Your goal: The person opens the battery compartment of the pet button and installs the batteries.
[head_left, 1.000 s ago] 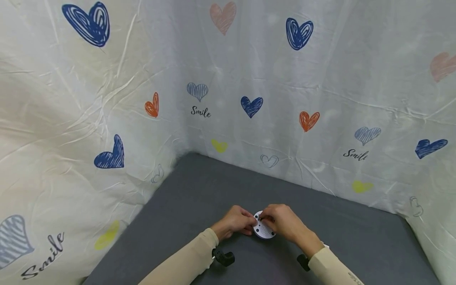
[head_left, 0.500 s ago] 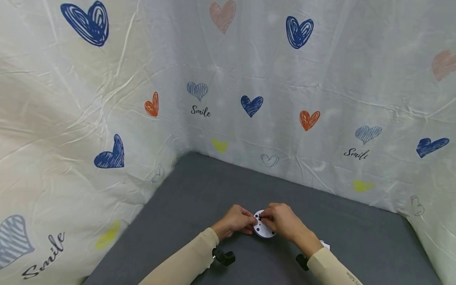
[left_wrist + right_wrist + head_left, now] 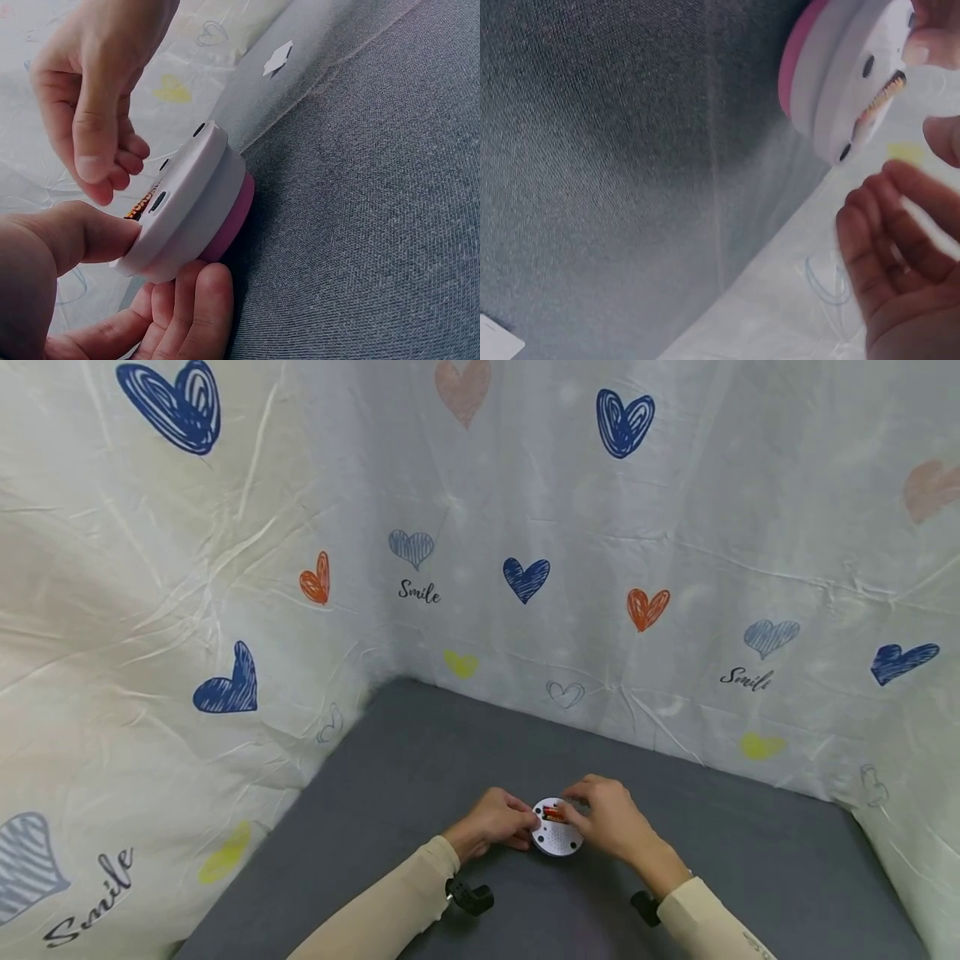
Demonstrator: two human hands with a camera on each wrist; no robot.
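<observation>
On a grey table [image 3: 420, 752], a person's left hand [image 3: 495, 820] grips a round white device [image 3: 557, 837] with a pink underside, thumb pressed on its rim at 9 o'clock. The right hand [image 3: 611, 814], fingers loosely curled and holding nothing, hovers at 3 o'clock beside an orange battery [image 3: 554, 814] seated in the device's top.

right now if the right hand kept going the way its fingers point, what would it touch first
Most likely the battery seated in the white face of the round device. The right hand has its fingers aimed at it from close by, while the left hand grips the device's far side. Depth is unclear.
</observation>
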